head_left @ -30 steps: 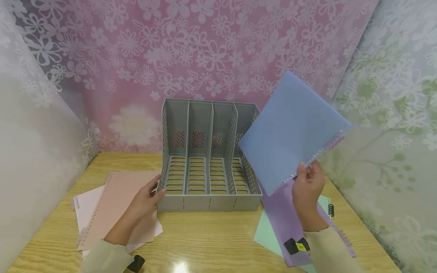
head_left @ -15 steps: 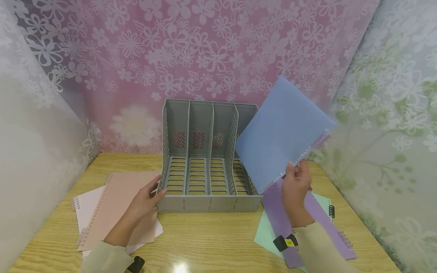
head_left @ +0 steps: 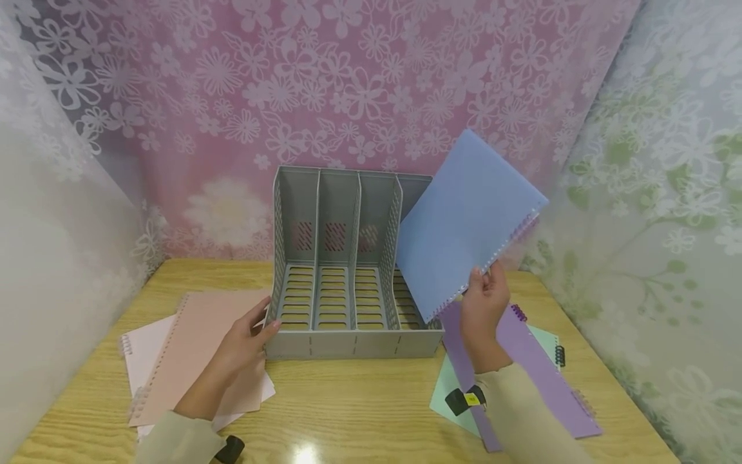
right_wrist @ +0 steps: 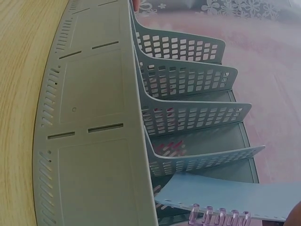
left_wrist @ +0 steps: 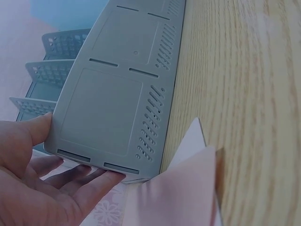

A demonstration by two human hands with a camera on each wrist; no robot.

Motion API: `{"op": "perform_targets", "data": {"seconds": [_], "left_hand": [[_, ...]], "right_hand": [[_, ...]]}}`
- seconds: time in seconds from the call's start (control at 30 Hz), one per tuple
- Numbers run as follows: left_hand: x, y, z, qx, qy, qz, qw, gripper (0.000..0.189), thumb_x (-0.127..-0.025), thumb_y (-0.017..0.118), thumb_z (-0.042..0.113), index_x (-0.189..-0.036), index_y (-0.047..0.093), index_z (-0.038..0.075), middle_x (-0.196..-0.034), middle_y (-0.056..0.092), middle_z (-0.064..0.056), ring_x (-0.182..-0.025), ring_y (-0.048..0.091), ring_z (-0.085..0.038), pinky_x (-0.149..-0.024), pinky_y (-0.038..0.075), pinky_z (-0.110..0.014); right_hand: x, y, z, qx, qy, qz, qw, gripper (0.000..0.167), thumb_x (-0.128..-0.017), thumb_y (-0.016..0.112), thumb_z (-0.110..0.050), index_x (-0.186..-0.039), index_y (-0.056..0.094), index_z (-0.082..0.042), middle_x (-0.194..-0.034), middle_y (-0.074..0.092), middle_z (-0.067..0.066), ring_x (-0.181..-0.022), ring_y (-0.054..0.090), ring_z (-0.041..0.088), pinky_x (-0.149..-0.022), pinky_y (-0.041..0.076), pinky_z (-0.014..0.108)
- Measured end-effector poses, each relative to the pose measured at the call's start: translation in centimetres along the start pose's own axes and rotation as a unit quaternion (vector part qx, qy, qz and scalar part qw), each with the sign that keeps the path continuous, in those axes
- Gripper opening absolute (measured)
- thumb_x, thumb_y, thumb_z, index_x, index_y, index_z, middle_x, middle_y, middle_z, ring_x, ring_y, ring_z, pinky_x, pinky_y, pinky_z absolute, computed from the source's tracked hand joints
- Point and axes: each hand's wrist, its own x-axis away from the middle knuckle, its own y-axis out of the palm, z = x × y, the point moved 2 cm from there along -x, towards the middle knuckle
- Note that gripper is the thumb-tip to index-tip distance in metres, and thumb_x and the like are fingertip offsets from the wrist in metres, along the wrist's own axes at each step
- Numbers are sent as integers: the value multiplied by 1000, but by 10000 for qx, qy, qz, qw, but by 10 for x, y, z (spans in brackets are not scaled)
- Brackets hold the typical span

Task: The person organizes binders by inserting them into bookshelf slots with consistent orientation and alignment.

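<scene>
A grey file holder (head_left: 353,346) with several upright compartments stands on the table. My left hand (head_left: 242,341) grips its left front corner, the thumb over the edge and the fingers along the outer side, as the left wrist view also shows. In my right hand (head_left: 485,309) I pinch a blue spiral notebook (head_left: 469,222) by its bound edge. The notebook is tilted, its lower corner inside the rightmost compartment. Purple binding rings (right_wrist: 221,216) show along its edge in the right wrist view, where only a bit of my right thumb appears.
Left of the holder lie a peach spiral notebook (head_left: 203,348) and a pale pink one (head_left: 139,351), overlapping. On the right, a purple notebook (head_left: 539,367) rests across a mint green one (head_left: 449,393), partly under my right forearm. A floral curtain (head_left: 348,84) hangs behind the table.
My right hand has moved left with the blue notebook, bringing its lower corner from beside the holder into the rightmost compartment. My left hand has stayed on the holder's corner.
</scene>
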Motion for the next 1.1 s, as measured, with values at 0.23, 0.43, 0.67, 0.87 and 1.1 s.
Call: {"op": "perform_targets", "data": {"seconds": [0.23,0.43,0.67,0.87,1.1], "left_hand": [[0,-1,-2,22,103,20,9999,73,-102,51,31,-156,8,5,-155,16,-30,-138,27,-49,-105,38,-54],[-2,0,-3,12,25,71,10000,73,-102,51,32,-156,10,7,-156,18,-29,-138,27,-47,-105,38,-54],[-1,0,-2,14,63,54,10000,74,-102,51,34,-156,10,6,-156,18,-29,-138,28,-48,-104,40,-54],[-1,0,-1,-3,-1,77,10000,73,-102,51,33,-156,10,8,-156,17,-28,-138,29,-46,-104,40,-54],[-2,1,-3,-64,-201,104,9997,72,-102,50,33,-157,9,10,-158,15,-26,-139,27,-45,-106,37,-56]], "right_hand": [[2,0,0,-29,66,-36,10000,37,-104,44,-10,-138,55,-18,-95,64,-3,-46,28,2,-44,30,16],[4,1,-1,-62,161,101,9998,37,-103,46,-8,-138,55,-16,-96,63,-9,-47,28,2,-44,31,16],[6,8,2,194,287,209,9992,38,-102,48,-7,-140,50,-3,-69,48,-7,-48,26,1,-44,27,16],[6,15,7,141,394,249,9988,37,-101,48,-3,-138,51,1,-107,64,13,-53,30,0,-51,33,14],[8,21,15,180,367,128,9991,35,-102,47,-6,-136,55,-4,-124,62,17,-58,34,1,-55,36,13]]}}
